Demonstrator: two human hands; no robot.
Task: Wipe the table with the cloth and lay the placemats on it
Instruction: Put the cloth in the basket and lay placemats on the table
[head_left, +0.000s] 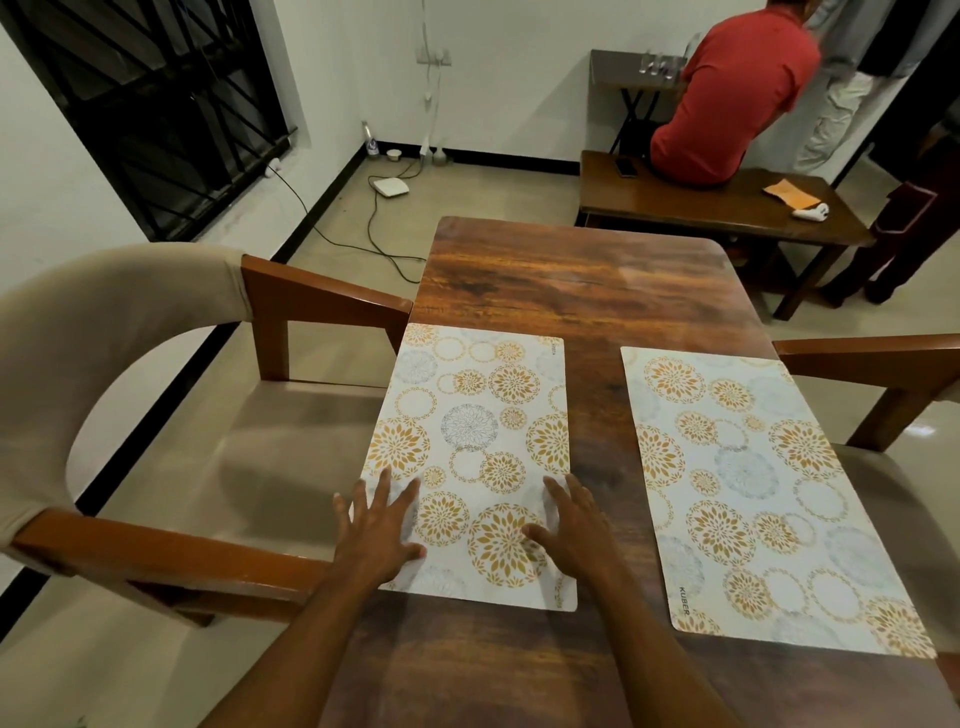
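Two white placemats with orange and grey flower circles lie flat on the dark wooden table (561, 275). The left placemat (483, 415) runs along the table's left edge. The right placemat (753, 467) lies beside the right edge, slightly turned. My left hand (376, 530) rests flat on the near left corner of the left placemat, fingers spread and straight. My right hand (574, 527) presses flat on that mat's near right side, partly over the bare wood. No cloth is in view on this table.
A wooden armchair with beige cushions (156, 415) stands close at the table's left, another chair arm (872, 364) at the right. Behind, a person in a red shirt (737, 98) sits on a low wooden bench (717, 202). Cables and a white device (390, 187) lie on the floor.
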